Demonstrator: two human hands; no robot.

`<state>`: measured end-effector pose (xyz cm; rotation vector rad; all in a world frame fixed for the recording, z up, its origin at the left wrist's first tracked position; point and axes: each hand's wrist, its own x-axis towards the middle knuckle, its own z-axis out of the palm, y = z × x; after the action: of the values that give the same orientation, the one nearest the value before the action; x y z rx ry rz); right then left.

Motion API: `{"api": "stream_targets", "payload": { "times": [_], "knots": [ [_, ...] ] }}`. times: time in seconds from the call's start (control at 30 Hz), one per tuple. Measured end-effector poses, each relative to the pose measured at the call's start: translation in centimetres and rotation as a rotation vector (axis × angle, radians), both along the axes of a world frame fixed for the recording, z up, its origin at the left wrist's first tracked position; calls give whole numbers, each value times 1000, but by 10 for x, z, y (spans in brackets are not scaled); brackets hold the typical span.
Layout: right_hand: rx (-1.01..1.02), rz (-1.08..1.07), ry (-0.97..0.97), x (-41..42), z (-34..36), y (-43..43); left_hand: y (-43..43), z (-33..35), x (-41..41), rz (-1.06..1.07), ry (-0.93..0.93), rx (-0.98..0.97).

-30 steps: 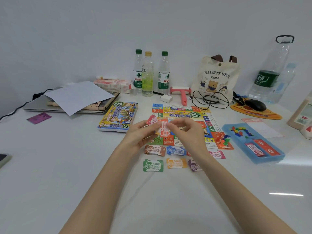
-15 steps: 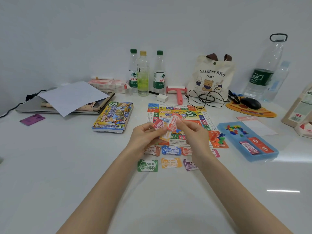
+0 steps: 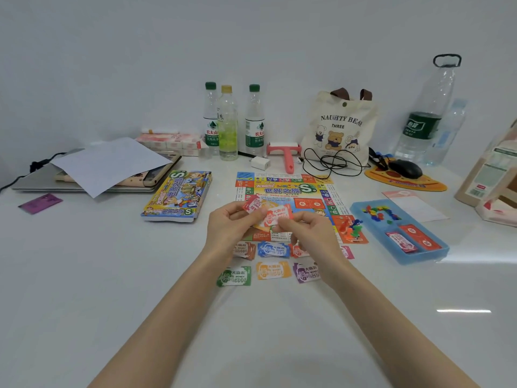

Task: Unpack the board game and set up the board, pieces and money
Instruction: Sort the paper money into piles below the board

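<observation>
White table (image 3: pixel 84 275) runs under everything; the game box (image 3: pixel 176 196) lies toward its left side. The left hand (image 3: pixel 229 228) has curled fingers and pinches a small stack of red paper notes (image 3: pixel 253 204); these look thin, light and floppy, easy to crease or drop, so an edge pinch seems best. The right hand (image 3: pixel 310 233) pinches one note (image 3: pixel 277 215) by its lower edge, above the board (image 3: pixel 282 189) at the table's middle; the blue tray (image 3: pixel 400 233) sits further right.

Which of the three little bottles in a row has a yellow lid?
The middle bottle. Its lid is yellow and it looks yellow-green inside. The left bottle and right bottle have green lids.
</observation>
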<state>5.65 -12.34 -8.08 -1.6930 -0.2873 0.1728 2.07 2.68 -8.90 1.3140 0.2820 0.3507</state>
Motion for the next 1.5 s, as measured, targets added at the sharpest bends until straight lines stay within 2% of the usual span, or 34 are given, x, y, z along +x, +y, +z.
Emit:
{"api": "stream_targets", "payload": {
  "times": [0.07,0.17,0.27,0.33,0.47,0.7,0.93,1.03,1.27,1.37,1.5],
  "knots": [
    [-79,50,-65,2,0,-7,1,0,0,-5,-4,40],
    [-158,-3,-207,9,-2,-18,2,1,0,-2,-6,160],
    [-207,32,-252,13,-2,-25,-1,0,1,-26,-15,238],
    [-235,59,-235,14,-2,-29,-4,0,1,-43,-11,231],
    [-158,21,-126,23,0,-46,-4,-1,1,-2,17,176],
    [-448,54,-96,45,-4,-68,-3,-2,2,15,24,168],
    [-615,176,-126,52,-1,-61,-1,-5,4,20,35,176],
    [-682,205,-196,56,-2,-58,-1,-6,5,23,40,174],
    [-794,104,-318,52,-8,-53,0,-6,6,23,46,195],
    [-792,214,-357,53,-2,-56,0,-7,7,24,43,197],
    [-942,342,-378,55,2,-58,1,-8,6,26,41,187]
  ]
}}
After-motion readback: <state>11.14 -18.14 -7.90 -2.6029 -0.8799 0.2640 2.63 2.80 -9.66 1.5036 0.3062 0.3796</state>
